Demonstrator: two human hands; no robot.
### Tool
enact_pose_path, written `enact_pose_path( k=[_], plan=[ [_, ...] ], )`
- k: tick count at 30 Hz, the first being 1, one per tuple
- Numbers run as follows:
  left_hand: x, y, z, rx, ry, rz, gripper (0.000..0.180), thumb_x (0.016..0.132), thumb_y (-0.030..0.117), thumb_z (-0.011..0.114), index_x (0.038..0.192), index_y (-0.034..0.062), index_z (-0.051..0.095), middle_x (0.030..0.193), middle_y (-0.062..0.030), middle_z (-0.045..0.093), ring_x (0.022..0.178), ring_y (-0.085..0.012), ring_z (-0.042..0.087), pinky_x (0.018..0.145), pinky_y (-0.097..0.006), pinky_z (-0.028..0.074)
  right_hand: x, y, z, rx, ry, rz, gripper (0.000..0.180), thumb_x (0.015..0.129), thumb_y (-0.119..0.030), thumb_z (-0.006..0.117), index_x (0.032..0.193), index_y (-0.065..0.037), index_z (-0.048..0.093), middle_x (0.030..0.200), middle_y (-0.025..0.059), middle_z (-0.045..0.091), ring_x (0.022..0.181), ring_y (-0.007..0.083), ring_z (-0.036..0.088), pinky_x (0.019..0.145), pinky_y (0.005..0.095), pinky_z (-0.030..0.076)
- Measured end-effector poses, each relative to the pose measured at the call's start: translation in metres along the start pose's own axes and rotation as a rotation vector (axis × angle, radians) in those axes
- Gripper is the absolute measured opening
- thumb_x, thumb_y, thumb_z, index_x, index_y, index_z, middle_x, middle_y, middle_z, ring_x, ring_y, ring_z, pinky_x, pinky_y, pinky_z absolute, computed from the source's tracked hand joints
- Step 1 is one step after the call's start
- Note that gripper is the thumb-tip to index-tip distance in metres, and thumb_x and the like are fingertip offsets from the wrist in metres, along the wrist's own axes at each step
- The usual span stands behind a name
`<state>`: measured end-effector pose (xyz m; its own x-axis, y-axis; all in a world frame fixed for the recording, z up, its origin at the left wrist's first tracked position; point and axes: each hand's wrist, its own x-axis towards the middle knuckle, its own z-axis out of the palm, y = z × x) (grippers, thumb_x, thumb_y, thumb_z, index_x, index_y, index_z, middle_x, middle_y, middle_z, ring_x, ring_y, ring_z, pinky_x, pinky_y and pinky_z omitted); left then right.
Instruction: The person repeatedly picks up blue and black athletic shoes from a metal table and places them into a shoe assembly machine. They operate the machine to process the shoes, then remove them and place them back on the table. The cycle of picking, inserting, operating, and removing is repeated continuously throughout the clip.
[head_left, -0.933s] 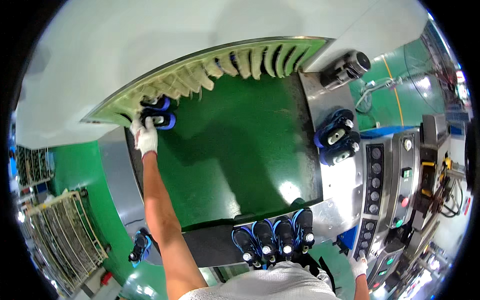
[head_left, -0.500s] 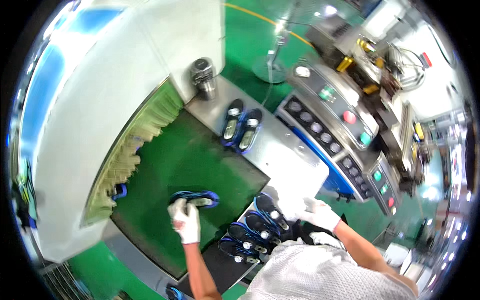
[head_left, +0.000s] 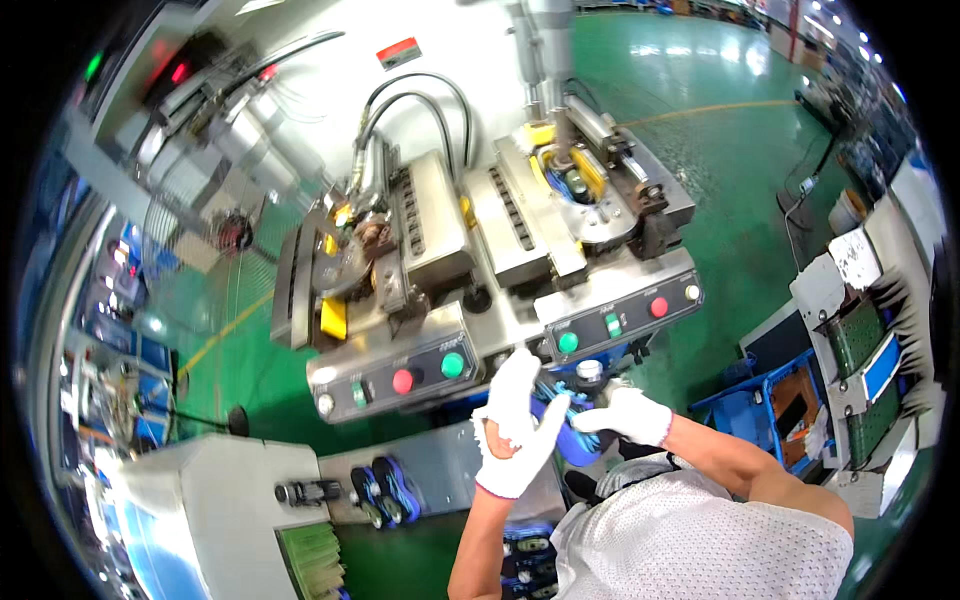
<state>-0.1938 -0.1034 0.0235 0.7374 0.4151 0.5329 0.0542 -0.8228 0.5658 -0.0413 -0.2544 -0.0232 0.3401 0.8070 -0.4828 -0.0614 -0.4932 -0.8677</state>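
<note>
A dark shoe point(head_left: 578, 446) with blue laces and a purple-blue edge is held between both of my white-gloved hands, in front of the machine. My left hand point(head_left: 515, 435) grips it from the left, the thumb laid over its side. From the right, my right hand point(head_left: 630, 415) has its fingers closed on the same shoe. A silvery round end point(head_left: 590, 370) shows just above the shoe; whether it belongs to it I cannot tell. Parts of the shoe are covered by the gloves.
Ahead stands a two-station machine with metal blocks point(head_left: 435, 220) and a button panel point(head_left: 620, 310). A pair of shoes point(head_left: 388, 492) rests on the metal shelf point(head_left: 450, 465) at the lower left, and more shoes point(head_left: 528, 560) sit below. Blue bins point(head_left: 745, 405) are to the right.
The view has swung right from the green belt to the machine. My left hand has lifted a shoe off the belt, and my right hand, empty before, now grips a shoe with it.
</note>
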Motion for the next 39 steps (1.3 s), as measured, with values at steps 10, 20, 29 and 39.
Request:
enact_pose_path(
  k=[10,20,29,39],
  plan=[
    [0.218,-0.045,0.181,-0.226,-0.048,-0.365,0.062,0.097,0.023,0.071,0.147,-0.0018,0.046,0.141,-0.0224,0.056,0.131,-0.0298,0.059,0.109,-0.04,0.048,-0.022,0.015,-0.18,1.039,0.22,-0.391,0.057,0.092,-0.02,0.068,0.138,0.01,0.052,0.121,0.0247,0.07,0.107,0.0334,0.072,0.093,0.0446,0.061],
    [0.37,-0.235,0.372,0.184,-0.016,-0.765,0.084,0.077,0.037,0.077,0.142,-0.0062,0.045,0.13,-0.0308,0.063,0.123,-0.0429,0.061,0.107,-0.044,0.047,-0.034,0.045,-0.239,1.121,0.515,-0.287,0.073,0.082,-0.024,0.075,0.141,0.01,0.049,0.124,0.0236,0.068,0.11,0.0344,0.071,0.096,0.0443,0.059],
    [0.407,-0.197,0.317,-0.3,-0.141,-0.912,0.034,0.084,0.016,0.079,0.109,-0.005,0.07,0.1,-0.0108,0.074,0.083,-0.0188,0.071,0.075,-0.034,0.059,-0.008,0.035,-0.255,1.005,0.567,-0.278,0.055,0.09,-0.012,0.066,0.141,0.001,0.051,0.119,0.0146,0.07,0.105,0.0242,0.069,0.095,0.039,0.055],
    [0.184,-0.074,0.099,-0.478,-0.142,-0.665,0.068,0.079,0.011,0.079,0.141,-0.0001,0.053,0.128,-0.0088,0.063,0.117,-0.0195,0.059,0.105,-0.036,0.047,0.216,-0.107,-0.299,0.464,0.396,-0.471,0.043,0.085,-0.027,0.082,0.114,0.002,0.069,0.103,0.009,0.071,0.093,0.0172,0.066,0.085,0.0338,0.056]
  ],
)
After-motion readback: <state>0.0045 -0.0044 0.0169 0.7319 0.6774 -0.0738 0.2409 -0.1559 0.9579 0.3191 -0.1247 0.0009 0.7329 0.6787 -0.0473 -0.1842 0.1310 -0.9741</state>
